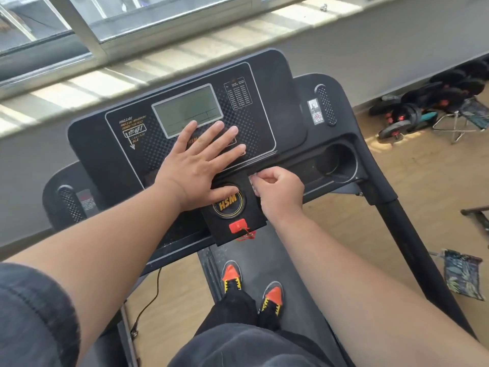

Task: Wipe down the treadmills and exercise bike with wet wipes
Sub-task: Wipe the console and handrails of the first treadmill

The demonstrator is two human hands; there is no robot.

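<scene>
Black plastic treadmill console [100, 144], tilted face, standing before a window sill [87, 83]; grey display screen [189, 109] set in its upper middle, printed table to the screen's right, yellow lettering to its left, oval speaker grilles at both outer ends. Left hand [195, 165]: laid flat on the console just below the screen, fingers straight and spread apart, fingertips touching the screen's lower edge, thumb reaching down to the round yellow-ringed HSM badge [229, 202]. Right hand [277, 189]: fingers curled together and clamped on a crumpled white wet wipe [255, 181], only a little of which shows at the knuckles; the wipe is pressed against the right edge of the small black panel carrying the badge, at the inner end of the console's tray. Red safety key [238, 225]: seated low on that same panel, its red cord hanging off the panel's bottom edge. Round cup holder [337, 160]: recessed in the tray well to the right of the right hand. Treadmill belt [299, 274]: dark, below the console, with the person standing on it in black shoes with orange toes [231, 272]. Black cable [150, 300]: trailing over the wooden floor [423, 181] to the left of the belt. Black dumbbells with red collars [404, 117]: heaped on the floor by the wall at far right, beside a folding stool [465, 115].
</scene>
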